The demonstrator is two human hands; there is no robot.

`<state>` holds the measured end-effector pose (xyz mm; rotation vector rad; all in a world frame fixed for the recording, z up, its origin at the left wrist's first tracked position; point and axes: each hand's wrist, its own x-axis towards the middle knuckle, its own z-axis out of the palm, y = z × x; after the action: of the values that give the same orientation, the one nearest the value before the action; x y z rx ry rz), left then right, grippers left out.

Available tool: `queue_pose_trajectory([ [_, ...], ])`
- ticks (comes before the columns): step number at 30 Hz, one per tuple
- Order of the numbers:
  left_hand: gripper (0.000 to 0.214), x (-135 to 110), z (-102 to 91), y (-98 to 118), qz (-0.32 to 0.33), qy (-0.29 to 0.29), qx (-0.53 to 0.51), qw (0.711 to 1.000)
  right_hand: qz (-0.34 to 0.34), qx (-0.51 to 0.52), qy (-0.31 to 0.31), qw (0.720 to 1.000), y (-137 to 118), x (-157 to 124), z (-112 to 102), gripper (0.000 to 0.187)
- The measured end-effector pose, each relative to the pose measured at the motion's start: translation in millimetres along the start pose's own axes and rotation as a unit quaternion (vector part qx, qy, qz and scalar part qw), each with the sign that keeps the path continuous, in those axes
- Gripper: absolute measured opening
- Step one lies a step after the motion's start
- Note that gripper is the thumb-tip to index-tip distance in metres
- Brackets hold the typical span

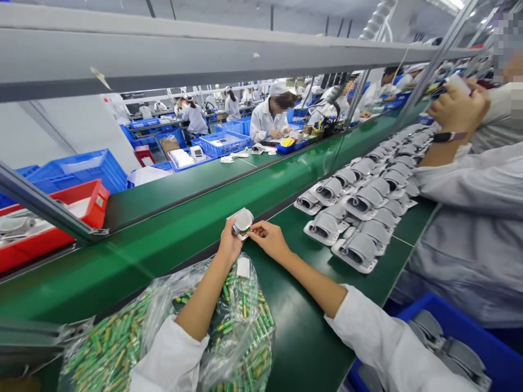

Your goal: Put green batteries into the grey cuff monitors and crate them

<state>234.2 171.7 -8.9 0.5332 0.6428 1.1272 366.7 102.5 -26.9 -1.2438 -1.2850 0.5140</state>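
Over the green table [302, 348], the right hand [270, 240] has its fingers [257, 231] pinched closed on what looks like a small green battery [249, 232], held right against a white cup-shaped device [242, 222]. The left hand [230, 244] has its fingers [233, 235] curled around that device, gripping it just above the table edge, with the two hands nearly touching. Under the left forearm sits a clear plastic bag [245, 321] packed with loose green batteries [110, 348], a white label [243, 267] on top. To the right, rows of gray-and-white devices [359, 198] stand on the table. Further right, a co-worker's hands [457, 106] hold up something pale, too unclear to tell. A blue crate [461, 332] sits bottom right, a red tray [53, 223] far left, and more workers in white [265, 114] sit beyond.
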Motion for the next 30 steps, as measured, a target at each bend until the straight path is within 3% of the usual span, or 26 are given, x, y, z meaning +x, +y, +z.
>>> queue_pose_trajectory([
  [9, 0.039, -3.1, -0.7, 3.2, -0.02, -0.027, 0.015, 0.999, -0.041, -0.021, -0.029, 0.999, -2.6, -3.5, 10.7, 0.031],
  [15, 0.034, -0.8, -1.1, 0.4, -0.019, -0.024, -0.001, 1.0, 0.023, -0.063, 0.042, 0.997, 1.5, 6.9, 22.7, 0.035],
  [22, 0.034, 0.8, 0.7, 0.4, -0.013, -0.023, -0.026, 0.999, 0.024, -0.098, 0.036, 0.994, -2.1, 5.9, 30.8, 0.039],
  [30, 0.034, -4.2, 3.5, 3.2, -0.015, -0.035, -0.014, 0.999, 0.016, -0.108, 0.033, 0.994, -9.8, -0.8, 31.6, 0.029],
])
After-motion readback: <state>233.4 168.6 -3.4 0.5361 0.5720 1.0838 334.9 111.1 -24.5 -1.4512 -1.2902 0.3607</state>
